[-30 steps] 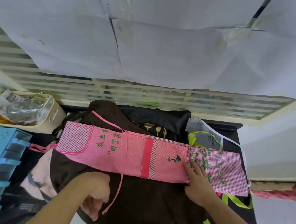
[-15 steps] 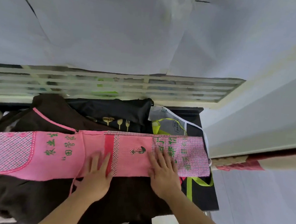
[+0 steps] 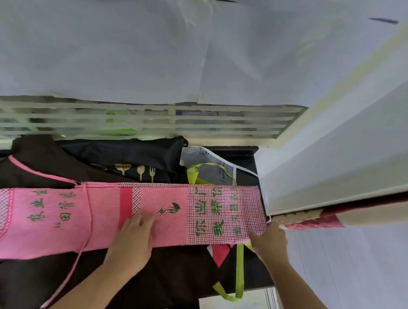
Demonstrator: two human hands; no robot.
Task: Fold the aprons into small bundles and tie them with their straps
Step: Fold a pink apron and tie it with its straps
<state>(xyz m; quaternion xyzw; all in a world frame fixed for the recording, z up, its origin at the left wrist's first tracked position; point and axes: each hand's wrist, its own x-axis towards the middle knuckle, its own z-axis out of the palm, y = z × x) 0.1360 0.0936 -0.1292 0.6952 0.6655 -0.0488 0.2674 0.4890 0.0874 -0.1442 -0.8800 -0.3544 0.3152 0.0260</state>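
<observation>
The pink apron [image 3: 113, 218] lies as a long narrow strip on top of a heap of dark aprons [image 3: 54, 169] on the tabletop [image 3: 253, 157]. Its long axis runs from left to right across the view, and the left end goes out of the picture. A thin pink strap [image 3: 71, 273] hangs from the strip down toward the person.

The left hand [image 3: 133, 240] rests flat on the strip near its middle, fingers straight and pressing the cloth down beside the red stripe. The right hand [image 3: 270, 242] is at the right end of the strip, at the lower corner of the checked part with green characters; its fingers seem to curl at the edge of the cloth, but whether they already pinch it I cannot tell. The two hands are well apart along the strip.

In my judgement the next fold goes along the long axis: the right end, nearest to the right hand, should come over toward the left hand, which works as the anchor.

A lime-green strap [image 3: 239, 268] of another apron lies under the right end.
</observation>
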